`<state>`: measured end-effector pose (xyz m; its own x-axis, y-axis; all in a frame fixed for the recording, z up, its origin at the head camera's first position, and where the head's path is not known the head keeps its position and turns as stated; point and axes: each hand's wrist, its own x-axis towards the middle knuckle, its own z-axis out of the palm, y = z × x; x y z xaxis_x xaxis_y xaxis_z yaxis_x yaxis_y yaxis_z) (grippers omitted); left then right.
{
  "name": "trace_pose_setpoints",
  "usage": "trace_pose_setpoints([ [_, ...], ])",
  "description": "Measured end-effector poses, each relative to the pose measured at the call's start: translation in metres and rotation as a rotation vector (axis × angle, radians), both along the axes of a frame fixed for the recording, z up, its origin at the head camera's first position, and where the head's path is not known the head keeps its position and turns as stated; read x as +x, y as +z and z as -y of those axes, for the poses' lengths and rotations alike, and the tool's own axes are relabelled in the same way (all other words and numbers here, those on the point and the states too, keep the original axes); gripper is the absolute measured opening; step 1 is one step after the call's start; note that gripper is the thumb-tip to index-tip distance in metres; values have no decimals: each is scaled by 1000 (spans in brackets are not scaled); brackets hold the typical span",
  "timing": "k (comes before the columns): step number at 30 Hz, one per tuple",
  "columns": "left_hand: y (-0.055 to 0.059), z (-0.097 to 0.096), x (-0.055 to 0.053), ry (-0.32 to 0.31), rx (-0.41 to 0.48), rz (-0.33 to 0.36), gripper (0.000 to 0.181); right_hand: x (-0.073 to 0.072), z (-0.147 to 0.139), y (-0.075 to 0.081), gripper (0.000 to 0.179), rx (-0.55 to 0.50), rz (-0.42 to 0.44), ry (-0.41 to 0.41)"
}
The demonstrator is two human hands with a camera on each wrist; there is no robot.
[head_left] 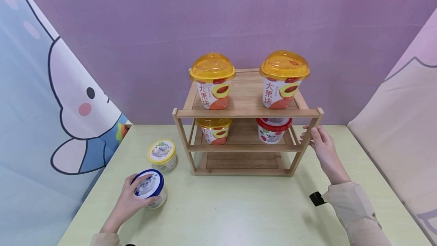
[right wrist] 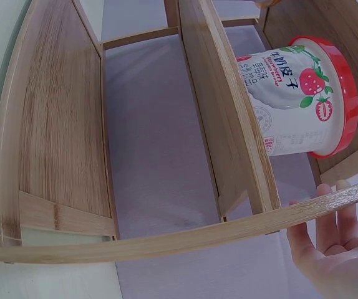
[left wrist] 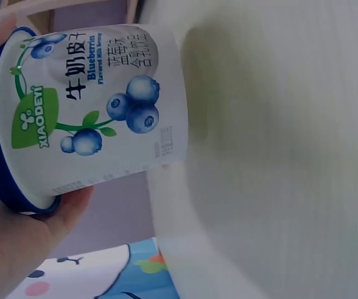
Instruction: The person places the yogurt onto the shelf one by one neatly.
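Note:
My left hand (head_left: 123,205) grips a blue-lidded blueberry milk cup (head_left: 157,199) at its lid, at the front left of the table. In the left wrist view, the printed side of the cup shows, with its shadow on the table next to its base. My right hand (head_left: 325,150) holds the right front post of a wooden three-tier shelf rack (head_left: 246,148), fingers bent around the wood. On the middle tier, near that hand, stands a red-lidded strawberry milk cup (right wrist: 291,103). A yellow-lidded cup (head_left: 162,153) sits on the table just beyond the blue-lidded one.
Two orange-domed fruit cups, a left one (head_left: 213,82) and a right one (head_left: 282,82), stand on the top tier. Another such cup (head_left: 215,132) is on the middle tier at left. The bottom tier (head_left: 242,160) shows bare wood. A purple backdrop (head_left: 136,29) hangs behind.

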<state>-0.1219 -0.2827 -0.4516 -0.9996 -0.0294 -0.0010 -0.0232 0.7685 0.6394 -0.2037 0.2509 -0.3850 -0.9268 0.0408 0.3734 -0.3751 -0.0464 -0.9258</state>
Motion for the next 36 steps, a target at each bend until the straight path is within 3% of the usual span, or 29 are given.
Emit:
trace_pose_setpoints([
  [5,7,-9,2,-27,-6,-54,73,3,2,5,18,-16,8,5],
  [16,23,-41,5,-104,13,-140,69,3,3,3,22,-28,8,0],
  [23,24,-67,2,-175,36,-224,71,3,2,3,24,-35,14,-9],
  [27,26,-83,-1,-205,55,-236,71,1,2,2,24,-33,17,-11],
  [36,25,-120,-12,-298,84,-317,70,-2,0,-1,28,-17,-10,-3],
])
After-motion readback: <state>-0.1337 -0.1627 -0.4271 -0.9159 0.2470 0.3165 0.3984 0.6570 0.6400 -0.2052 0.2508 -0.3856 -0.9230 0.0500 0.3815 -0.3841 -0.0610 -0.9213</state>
